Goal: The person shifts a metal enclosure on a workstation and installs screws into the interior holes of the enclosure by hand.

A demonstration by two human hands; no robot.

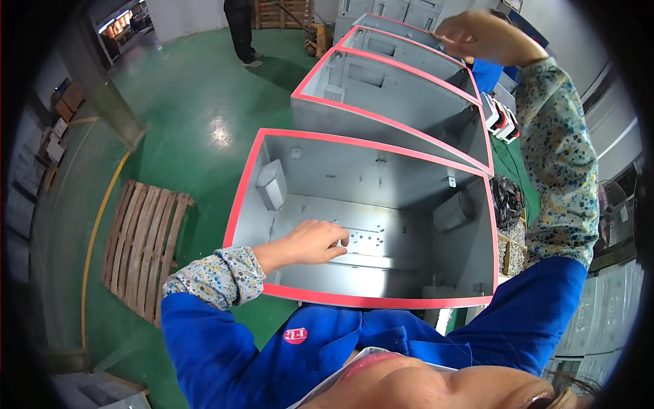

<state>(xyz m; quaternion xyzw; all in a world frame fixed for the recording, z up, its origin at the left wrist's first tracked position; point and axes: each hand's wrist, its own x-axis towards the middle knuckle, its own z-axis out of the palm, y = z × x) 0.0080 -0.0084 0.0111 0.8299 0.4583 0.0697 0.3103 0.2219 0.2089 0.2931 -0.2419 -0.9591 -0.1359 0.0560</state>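
A grey metal cabinet shell (327, 184) lies with its open side up in front of me, its rim edged in pink-red strip (242, 187). My left hand (313, 242) hovers over its near left part, fingers loosely bent and thumb apart, with nothing in them. Inside, the cabinet's floor bears several small dark spots or holes, and boxy brackets (272, 185) sit on its side walls. My right hand (480, 37) is raised high at the far right, above similar shells (392, 75) with the same edging; its fingers reach leftward and nothing shows in them.
A wooden pallet (139, 249) lies on the green floor at left, by a yellow line and a pillar (102, 102). At the back another person (240, 31) stands near a pallet jack (317, 39). A black plastic bag (505, 203) and cables lie at right.
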